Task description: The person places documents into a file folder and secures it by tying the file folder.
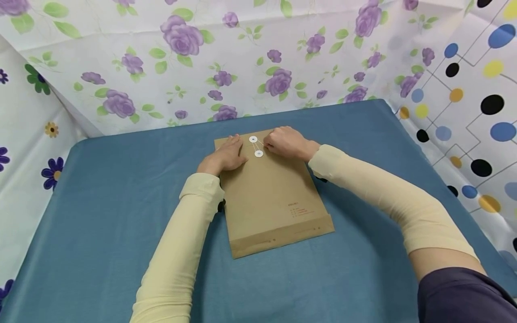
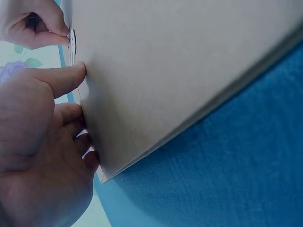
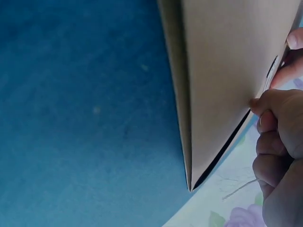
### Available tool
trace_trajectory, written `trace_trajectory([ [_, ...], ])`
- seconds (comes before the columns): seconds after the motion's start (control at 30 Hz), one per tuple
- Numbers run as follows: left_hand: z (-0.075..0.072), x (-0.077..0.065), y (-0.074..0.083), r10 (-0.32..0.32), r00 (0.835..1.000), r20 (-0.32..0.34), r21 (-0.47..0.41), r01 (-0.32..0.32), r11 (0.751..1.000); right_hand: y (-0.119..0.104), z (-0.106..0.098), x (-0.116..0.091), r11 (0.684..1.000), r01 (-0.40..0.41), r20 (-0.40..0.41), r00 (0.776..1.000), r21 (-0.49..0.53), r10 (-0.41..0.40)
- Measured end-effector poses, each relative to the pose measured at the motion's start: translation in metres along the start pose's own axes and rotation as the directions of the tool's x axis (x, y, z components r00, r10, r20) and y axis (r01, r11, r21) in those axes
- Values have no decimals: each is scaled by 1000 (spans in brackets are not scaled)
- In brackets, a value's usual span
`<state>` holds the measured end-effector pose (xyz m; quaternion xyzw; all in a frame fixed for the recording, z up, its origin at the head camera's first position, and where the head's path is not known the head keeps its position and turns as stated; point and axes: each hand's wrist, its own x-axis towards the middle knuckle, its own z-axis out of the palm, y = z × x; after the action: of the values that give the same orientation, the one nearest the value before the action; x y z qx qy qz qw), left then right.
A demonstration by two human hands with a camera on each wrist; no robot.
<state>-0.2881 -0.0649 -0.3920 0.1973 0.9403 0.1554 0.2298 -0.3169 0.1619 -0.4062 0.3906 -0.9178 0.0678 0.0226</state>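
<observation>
A brown paper document envelope (image 1: 266, 193) lies flat on the table. Near its far edge are two white round buttons, the upper button (image 1: 253, 139) and the lower button (image 1: 259, 154), with a thin white string (image 1: 260, 142) running about them. My left hand (image 1: 227, 154) rests on the envelope's far left corner, its fingers fairly straight and the thumb touching the paper in the left wrist view. My right hand (image 1: 288, 142) pinches the string between thumb and curled fingers, just right of the buttons. A loose string end (image 3: 240, 188) sticks out below that fist.
A blue cloth (image 1: 133, 215) covers the table under the envelope. Behind it hangs a white sheet with purple flowers (image 1: 183, 38), and at the right a sheet with coloured dots (image 1: 480, 103). Cream sleeves (image 1: 173, 255) cover both forearms.
</observation>
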Motion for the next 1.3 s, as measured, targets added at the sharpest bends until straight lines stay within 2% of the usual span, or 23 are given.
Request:
trace_trajectory([
  [0.3, 1, 0, 0, 4, 1000, -1, 5, -4, 1000, -4, 4, -7, 1000, 3, -44, 999, 13, -3],
  [0.8, 2, 1, -1, 15, 1000, -7, 3, -15, 1000, -17, 8, -25, 1000, -10, -32, 999, 11, 11],
  [1.1, 1, 2, 0, 8, 1000, -2, 14, -8, 1000, -25, 9, -31, 1000, 19, -54, 998, 2, -19],
  [1.3, 2, 3, -1, 15, 1000, 1, 16, -15, 1000, -34, 12, -36, 998, -43, -61, 997, 36, 45],
])
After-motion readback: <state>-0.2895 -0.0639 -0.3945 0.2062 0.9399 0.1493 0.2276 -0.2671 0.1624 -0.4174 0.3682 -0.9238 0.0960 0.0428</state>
